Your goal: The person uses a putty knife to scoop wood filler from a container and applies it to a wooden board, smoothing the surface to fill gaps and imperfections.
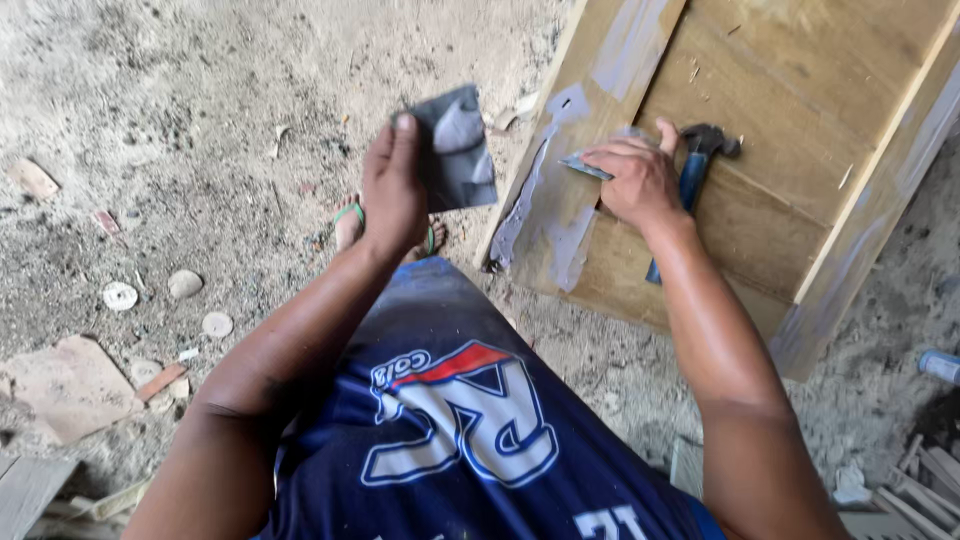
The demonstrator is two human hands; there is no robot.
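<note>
My left hand (392, 190) holds up a dark flat square plate (458, 150) smeared with grey filler, thumb over its left edge. My right hand (640, 180) grips a small putty knife (585, 167) and presses its blade onto the frame of a wooden panel (780, 90), where grey filler (545, 215) is spread in patches along the left rail. A hammer with a blue handle (693, 175) lies on the panel just behind my right hand.
The panel rests tilted on sandy, dusty ground (200, 120). My foot in a green-strapped sandal (350, 225) shows below the left hand. Stones and broken tile pieces (70, 385) lie at left; wood scraps (925, 480) and a blue-capped container (940, 365) at right.
</note>
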